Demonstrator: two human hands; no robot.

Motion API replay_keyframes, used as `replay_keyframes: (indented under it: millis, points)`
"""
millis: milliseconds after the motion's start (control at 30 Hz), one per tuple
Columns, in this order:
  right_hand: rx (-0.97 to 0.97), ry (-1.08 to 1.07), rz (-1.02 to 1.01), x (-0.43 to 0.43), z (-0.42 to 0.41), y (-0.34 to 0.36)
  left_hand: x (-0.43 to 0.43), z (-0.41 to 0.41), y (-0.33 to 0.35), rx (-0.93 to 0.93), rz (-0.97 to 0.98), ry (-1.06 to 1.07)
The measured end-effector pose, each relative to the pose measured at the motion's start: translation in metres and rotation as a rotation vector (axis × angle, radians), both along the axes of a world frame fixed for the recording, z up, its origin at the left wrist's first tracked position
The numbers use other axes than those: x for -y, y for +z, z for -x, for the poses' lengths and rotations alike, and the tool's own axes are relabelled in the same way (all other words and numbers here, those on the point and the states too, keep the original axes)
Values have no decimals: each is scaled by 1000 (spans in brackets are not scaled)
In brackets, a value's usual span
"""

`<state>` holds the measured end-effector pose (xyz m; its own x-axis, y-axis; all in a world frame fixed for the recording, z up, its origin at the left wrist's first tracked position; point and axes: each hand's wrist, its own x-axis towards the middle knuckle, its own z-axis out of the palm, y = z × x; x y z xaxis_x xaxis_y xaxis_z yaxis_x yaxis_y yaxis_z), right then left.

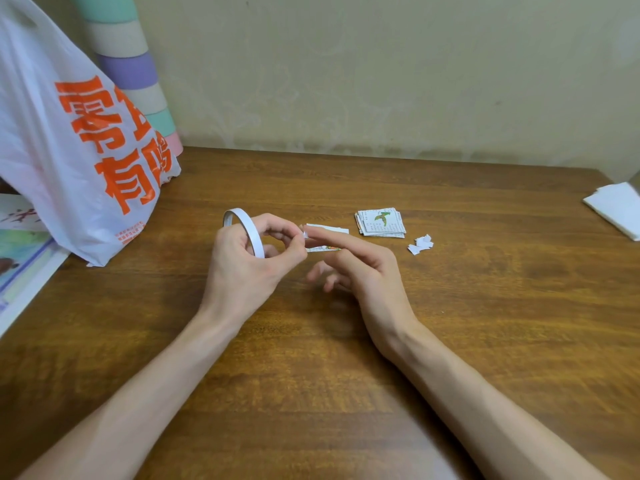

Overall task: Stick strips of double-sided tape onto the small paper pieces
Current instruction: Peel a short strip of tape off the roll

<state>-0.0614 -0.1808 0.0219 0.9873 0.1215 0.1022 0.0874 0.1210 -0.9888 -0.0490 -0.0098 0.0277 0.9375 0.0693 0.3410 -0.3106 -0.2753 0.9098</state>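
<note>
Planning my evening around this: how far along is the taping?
Done: white scraps beside the stack hint at strips already applied; no taped piece is plainly visible. In hand: the left hand holds the tape roll and pinches its end; the right hand touches it with a forefinger above one paper piece. Left: likely the stack, which shows no tape.

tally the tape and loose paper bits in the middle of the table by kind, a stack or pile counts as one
tape roll: 1
loose paper piece: 1
stack of paper pieces: 1
pile of white scraps: 1
total: 4
</note>
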Motion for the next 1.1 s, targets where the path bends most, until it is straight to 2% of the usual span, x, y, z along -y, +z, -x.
replay_keyframes:
  millis: [500, 1100]
  points:
    - [-3, -1, -32, 2, -1, 3, 1, 0, 1, 8, 80, -46]
    - [-29, -15, -28, 3, -1, 2, -2, 1, 3, -3, -20, 14]
